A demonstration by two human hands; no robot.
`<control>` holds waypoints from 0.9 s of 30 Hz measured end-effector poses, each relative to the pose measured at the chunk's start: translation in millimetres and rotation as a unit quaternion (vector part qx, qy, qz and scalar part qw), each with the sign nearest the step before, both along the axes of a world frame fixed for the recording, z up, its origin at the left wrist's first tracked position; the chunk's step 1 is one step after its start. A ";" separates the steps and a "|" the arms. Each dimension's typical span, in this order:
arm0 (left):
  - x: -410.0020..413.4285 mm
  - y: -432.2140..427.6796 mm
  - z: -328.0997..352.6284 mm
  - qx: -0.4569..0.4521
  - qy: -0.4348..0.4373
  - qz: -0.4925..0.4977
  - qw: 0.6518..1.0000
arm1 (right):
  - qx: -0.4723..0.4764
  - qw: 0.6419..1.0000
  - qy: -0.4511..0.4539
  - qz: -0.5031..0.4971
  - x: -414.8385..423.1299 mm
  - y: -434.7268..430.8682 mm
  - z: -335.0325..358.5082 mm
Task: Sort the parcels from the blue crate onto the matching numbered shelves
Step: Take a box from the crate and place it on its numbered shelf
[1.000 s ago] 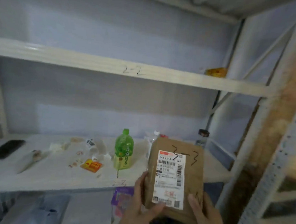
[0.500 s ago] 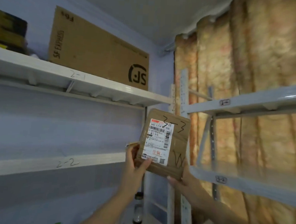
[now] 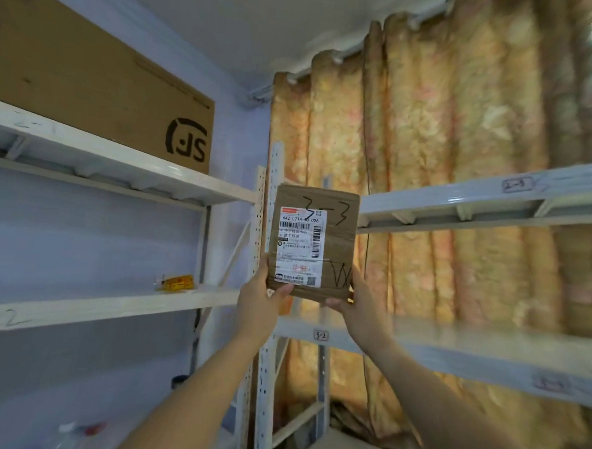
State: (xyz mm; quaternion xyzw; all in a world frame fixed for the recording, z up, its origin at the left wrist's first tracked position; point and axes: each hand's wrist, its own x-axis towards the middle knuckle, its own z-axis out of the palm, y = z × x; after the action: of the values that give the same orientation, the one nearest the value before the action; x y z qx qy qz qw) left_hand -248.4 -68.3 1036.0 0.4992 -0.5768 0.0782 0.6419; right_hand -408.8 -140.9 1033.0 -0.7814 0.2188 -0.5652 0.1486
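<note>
A gold floral curtain (image 3: pixel 460 198) fills the right half of the view behind a white metal rack (image 3: pixel 495 197), whose upper shelf label is too smeared to read; the lower shelf (image 3: pixel 319 335) carries a tag reading 3-2, and a second tag farther right is blurred. On the left, a white shelving unit (image 3: pixel 119 160) carries a large brown cardboard carton printed with an SF logo (image 3: pixel 99 87), cut off by the top and left edges; its shelf marks are faint, the lower one seeming to read 2-2. A small yellow packet (image 3: pixel 176 282) lies on that lower shelf. Between the two racks the flat brown cardboard parcel with a white shipping label and a handwritten 3-3 (image 3: pixel 312 242) is held upright in the air, touching no shelf. The left hand (image 3: pixel 261 301) and right hand (image 3: pixel 359 305) clamp its bottom corners, thumbs on the front, the other fingers hidden behind. Compared with half a second ago, the view has swung right, revealing more of the curtain and right rack, and the parcel sits less tilted.
</note>
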 end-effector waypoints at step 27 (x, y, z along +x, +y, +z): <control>-306.3 -177.8 -48.6 0.140 0.031 -0.423 0.895 | 0.080 0.930 -0.012 -0.358 -347.1 -55.0 -54.9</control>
State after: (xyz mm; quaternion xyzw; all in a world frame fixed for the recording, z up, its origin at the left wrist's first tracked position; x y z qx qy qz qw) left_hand -554.7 -246.1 987.4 0.2952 -0.7183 -0.2980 0.5550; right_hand -756.0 -195.9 978.0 -0.6300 0.5264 -0.5709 0.0010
